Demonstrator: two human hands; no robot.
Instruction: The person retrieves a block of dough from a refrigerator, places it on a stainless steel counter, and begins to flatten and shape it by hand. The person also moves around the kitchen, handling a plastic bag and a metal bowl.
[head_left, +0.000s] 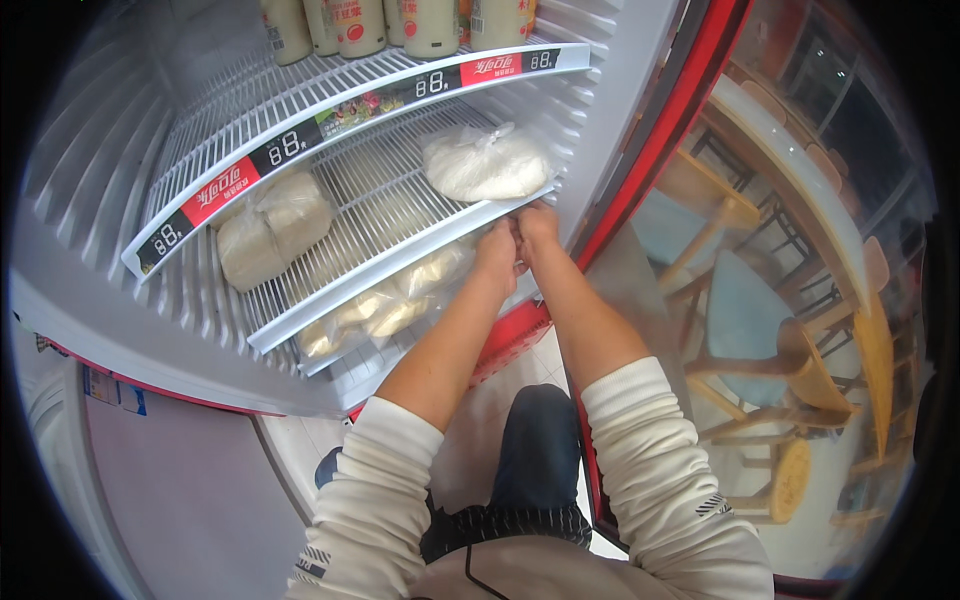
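Note:
Inside an upright display fridge, my left hand (501, 251) and my right hand (535, 231) are close together, just below the right end of a white wire shelf's front edge (405, 274). What their fingers hold, if anything, is hidden. Left of my left hand, clear plastic bags of pale food (390, 304) lie on the bottom shelf. A knotted clear bag of white food (491, 165) sits on the wire shelf directly above my hands. Farther left on that shelf rest wrapped pale blocks (274, 229).
Several bottles of pale drink (431, 26) stand on the upper wire shelf (360, 112). The red-framed glass door (652, 180) stands open at my right. Wooden chairs (750, 330) and a long counter (817, 180) show through it. A pale panel (180, 472) lies at lower left.

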